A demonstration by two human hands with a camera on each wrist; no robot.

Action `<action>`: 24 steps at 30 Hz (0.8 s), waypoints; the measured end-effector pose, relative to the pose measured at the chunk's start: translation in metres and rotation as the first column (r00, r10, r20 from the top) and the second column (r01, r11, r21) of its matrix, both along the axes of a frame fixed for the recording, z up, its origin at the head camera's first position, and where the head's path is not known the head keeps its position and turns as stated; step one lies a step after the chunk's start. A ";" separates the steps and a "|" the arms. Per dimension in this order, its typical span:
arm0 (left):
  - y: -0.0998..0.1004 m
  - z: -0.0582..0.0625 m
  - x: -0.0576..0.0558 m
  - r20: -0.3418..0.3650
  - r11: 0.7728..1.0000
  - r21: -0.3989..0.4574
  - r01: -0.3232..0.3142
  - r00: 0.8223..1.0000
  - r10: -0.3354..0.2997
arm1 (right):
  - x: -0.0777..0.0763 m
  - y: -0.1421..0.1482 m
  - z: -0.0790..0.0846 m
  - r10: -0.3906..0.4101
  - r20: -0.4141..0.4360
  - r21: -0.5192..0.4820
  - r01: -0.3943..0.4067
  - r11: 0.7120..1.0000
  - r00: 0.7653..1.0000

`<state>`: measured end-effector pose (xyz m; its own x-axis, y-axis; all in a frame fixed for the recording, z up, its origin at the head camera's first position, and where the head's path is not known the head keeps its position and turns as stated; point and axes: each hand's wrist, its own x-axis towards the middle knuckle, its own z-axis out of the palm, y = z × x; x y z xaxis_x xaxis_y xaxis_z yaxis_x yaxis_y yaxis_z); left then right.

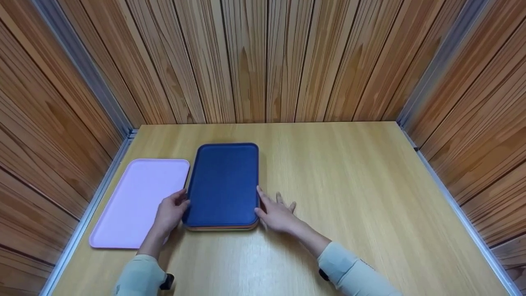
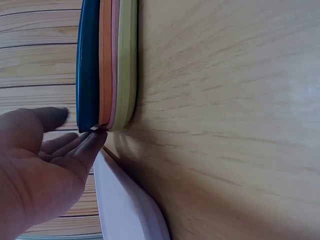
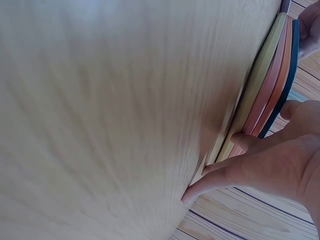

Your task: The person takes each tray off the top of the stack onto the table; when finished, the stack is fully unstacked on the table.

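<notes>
A dark blue tray tops a stack on the table, left of the middle. Under it the left wrist view shows the edges of an orange tray, a pink tray and a yellow-green tray. My left hand touches the stack's left side with its fingertips, the thumb held apart. On the other side, my right hand rests its fingers against the stack's right edge, some of them spread toward the tabletop. Flat to the left lies a lilac tray, partly covered by my left hand and forearm.
The light wooden table extends to the right of the stack. Wood-plank walls enclose it at the back and both sides, with metal strips along the table's side edges.
</notes>
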<state>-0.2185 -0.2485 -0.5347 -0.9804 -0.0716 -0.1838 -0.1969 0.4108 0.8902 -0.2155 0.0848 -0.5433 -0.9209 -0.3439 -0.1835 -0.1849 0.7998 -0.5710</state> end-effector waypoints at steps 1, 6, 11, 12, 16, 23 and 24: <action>0.001 0.000 0.000 0.002 1.000 -0.017 0.006 1.000 -0.006 | 0.000 0.000 0.000 0.004 -0.001 -0.001 -0.004 1.000 1.000; 0.003 -0.001 0.001 0.003 0.998 -0.061 0.021 1.000 -0.020 | 0.000 0.000 -0.001 0.008 0.006 -0.001 -0.008 1.000 1.000; 0.004 -0.001 0.003 0.016 0.994 -0.105 0.029 0.999 -0.028 | -0.001 0.000 -0.001 0.004 0.017 -0.010 -0.004 1.000 1.000; 0.004 0.000 0.003 0.017 0.993 -0.114 0.036 0.999 -0.034 | -0.001 0.001 -0.001 0.003 0.020 -0.009 -0.003 1.000 1.000; 0.004 0.002 0.003 0.029 0.990 -0.126 0.057 0.998 -0.054 | -0.002 0.001 0.000 0.001 0.019 -0.008 -0.001 1.000 1.000; 0.005 0.003 0.003 0.034 0.986 -0.150 0.070 0.997 -0.065 | -0.001 0.000 0.001 0.005 0.020 0.004 -0.005 1.000 1.000; 0.005 0.003 0.002 0.033 0.986 -0.152 0.070 0.997 -0.065 | 0.000 0.000 0.001 0.005 0.019 0.005 -0.005 1.000 1.000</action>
